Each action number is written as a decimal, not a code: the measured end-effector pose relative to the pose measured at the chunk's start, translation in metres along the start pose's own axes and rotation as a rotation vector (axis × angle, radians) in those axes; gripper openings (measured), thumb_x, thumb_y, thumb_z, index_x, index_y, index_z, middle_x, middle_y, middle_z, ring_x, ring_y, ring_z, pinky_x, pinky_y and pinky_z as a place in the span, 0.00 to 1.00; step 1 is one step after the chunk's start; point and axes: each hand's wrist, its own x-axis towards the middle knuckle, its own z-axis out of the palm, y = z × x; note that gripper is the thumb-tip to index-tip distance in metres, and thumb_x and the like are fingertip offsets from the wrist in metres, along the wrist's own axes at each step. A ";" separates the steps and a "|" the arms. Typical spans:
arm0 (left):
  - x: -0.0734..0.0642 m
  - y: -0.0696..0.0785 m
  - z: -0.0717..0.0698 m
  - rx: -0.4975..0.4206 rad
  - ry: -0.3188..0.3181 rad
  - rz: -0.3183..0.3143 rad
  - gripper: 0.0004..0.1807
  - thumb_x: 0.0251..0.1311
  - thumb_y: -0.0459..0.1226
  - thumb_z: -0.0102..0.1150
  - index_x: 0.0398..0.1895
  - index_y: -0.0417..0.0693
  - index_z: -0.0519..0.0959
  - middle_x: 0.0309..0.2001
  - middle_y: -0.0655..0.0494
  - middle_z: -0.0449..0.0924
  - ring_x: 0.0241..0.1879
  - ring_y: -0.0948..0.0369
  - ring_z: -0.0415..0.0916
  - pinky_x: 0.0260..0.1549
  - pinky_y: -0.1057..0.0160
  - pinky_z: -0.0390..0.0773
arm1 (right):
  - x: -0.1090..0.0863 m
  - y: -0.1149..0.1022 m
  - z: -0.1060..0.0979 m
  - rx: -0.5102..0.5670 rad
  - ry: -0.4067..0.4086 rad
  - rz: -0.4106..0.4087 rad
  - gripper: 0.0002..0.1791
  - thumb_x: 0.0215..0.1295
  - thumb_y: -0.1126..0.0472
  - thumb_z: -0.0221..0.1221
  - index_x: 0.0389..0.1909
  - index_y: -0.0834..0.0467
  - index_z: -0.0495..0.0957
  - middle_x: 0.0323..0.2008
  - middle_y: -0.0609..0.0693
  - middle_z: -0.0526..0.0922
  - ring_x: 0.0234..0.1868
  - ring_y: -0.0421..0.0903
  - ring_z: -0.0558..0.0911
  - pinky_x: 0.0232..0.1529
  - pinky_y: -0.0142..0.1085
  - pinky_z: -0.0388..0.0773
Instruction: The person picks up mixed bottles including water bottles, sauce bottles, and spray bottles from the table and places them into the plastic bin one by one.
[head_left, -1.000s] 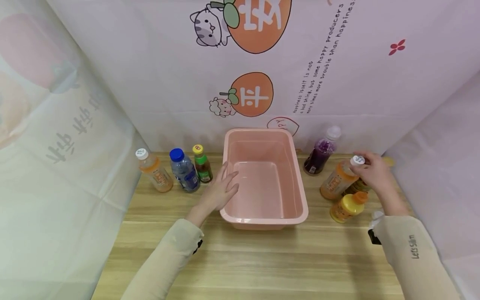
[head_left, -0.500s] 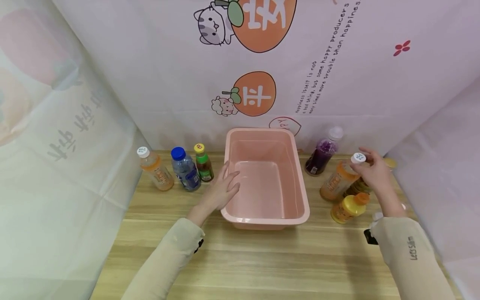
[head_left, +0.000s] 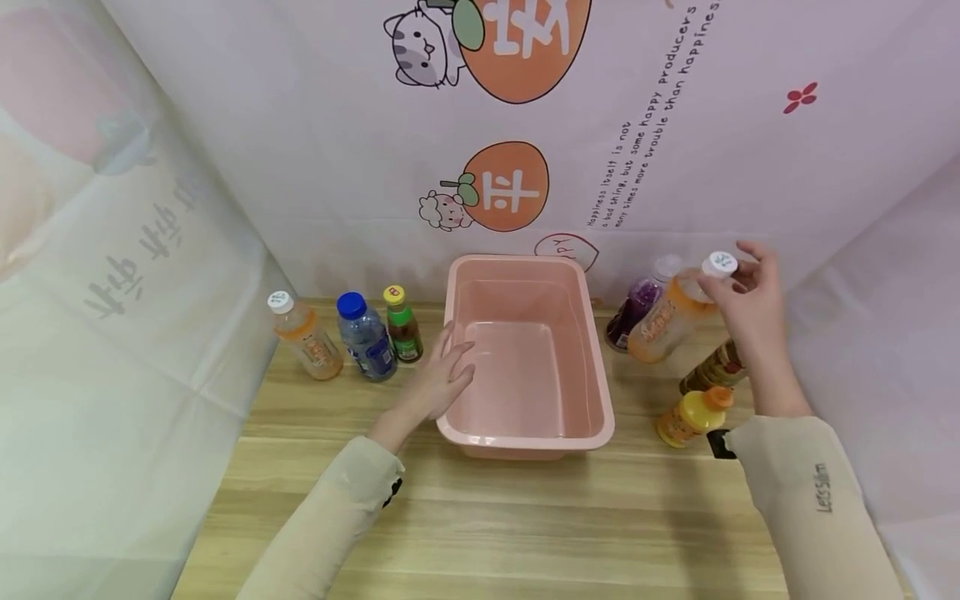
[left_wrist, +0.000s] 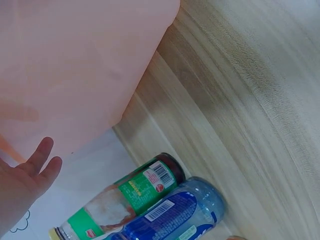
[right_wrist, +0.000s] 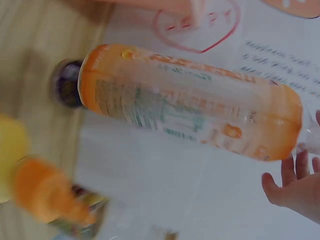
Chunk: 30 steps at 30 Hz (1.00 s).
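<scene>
My right hand (head_left: 753,292) pinches the white cap of a clear bottle with an orange label (head_left: 663,318), which hangs tilted above the table. In the right wrist view that orange-labelled bottle (right_wrist: 190,102) spans the picture, with the fingers of the right hand (right_wrist: 295,185) at its neck. My left hand (head_left: 435,379) rests on the left rim of a pink plastic basin (head_left: 600,392), its fingers spread over the edge. Nothing is seen inside the basin. The left wrist view shows the left hand (left_wrist: 32,177) beside the basin's outer wall (left_wrist: 85,60).
Left of the basin stand another orange-labelled bottle (head_left: 309,342), a blue-capped bottle (head_left: 367,340) and a yellow-capped sauce bottle (head_left: 405,329). At right are a purple drink bottle (head_left: 633,310), a yellow bottle with orange cap (head_left: 693,417) and a dark patterned bottle (head_left: 712,371). A printed cloth (head_left: 337,150) hangs behind.
My right hand has raised the orange-labelled bottle off the table, up and slightly toward the back. The dark patterned bottle behind it now shows more. The left hand has stayed on the basin rim.
</scene>
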 end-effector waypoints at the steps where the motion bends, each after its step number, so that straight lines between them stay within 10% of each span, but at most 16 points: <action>1: 0.000 0.000 0.000 -0.003 0.002 0.001 0.29 0.69 0.54 0.37 0.71 0.58 0.61 0.78 0.56 0.31 0.68 0.38 0.60 0.57 0.35 0.68 | 0.001 -0.007 0.002 0.040 0.023 -0.015 0.35 0.63 0.56 0.60 0.69 0.43 0.57 0.42 0.31 0.66 0.46 0.28 0.68 0.63 0.30 0.65; 8: 0.000 0.000 -0.005 0.008 0.007 0.016 0.28 0.70 0.53 0.38 0.70 0.56 0.62 0.78 0.54 0.32 0.67 0.37 0.61 0.57 0.36 0.69 | 0.007 -0.050 0.024 0.386 0.148 -0.194 0.25 0.57 0.69 0.61 0.57 0.54 0.72 0.43 0.40 0.74 0.45 0.35 0.73 0.48 0.24 0.69; 21: 0.000 0.001 -0.007 -0.011 0.018 0.023 0.26 0.70 0.52 0.38 0.66 0.54 0.68 0.78 0.53 0.32 0.67 0.38 0.61 0.58 0.36 0.68 | 0.010 -0.123 0.073 0.284 -0.027 -0.289 0.26 0.60 0.67 0.59 0.61 0.55 0.69 0.47 0.41 0.75 0.50 0.38 0.75 0.63 0.36 0.71; 30: -0.002 -0.001 -0.001 -0.018 0.019 0.027 0.23 0.70 0.50 0.38 0.63 0.55 0.71 0.78 0.55 0.33 0.61 0.39 0.70 0.53 0.40 0.75 | 0.016 -0.116 0.132 0.145 -0.138 -0.281 0.24 0.59 0.65 0.61 0.57 0.61 0.69 0.50 0.52 0.77 0.51 0.42 0.74 0.59 0.37 0.71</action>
